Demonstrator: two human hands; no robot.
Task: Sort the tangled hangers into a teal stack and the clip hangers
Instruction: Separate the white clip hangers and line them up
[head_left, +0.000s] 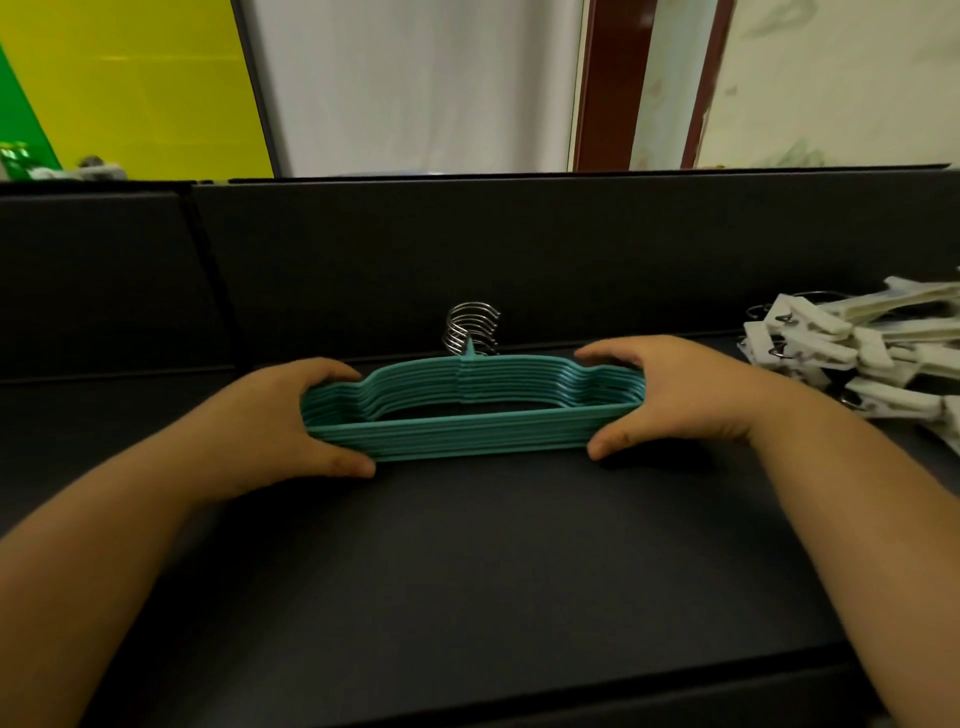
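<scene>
Teal hanger stack, smooth slim plastic, chrome hooks, both hands gripping its ends, left, right

Single head view — forward and down, close over the dark table.

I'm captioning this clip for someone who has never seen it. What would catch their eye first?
The teal hangers, squared into a neat stack at the middle of the dark table, with the left hand and right hand gripping its two ends. Next, the white clip hangers heaped at the far right.
</scene>
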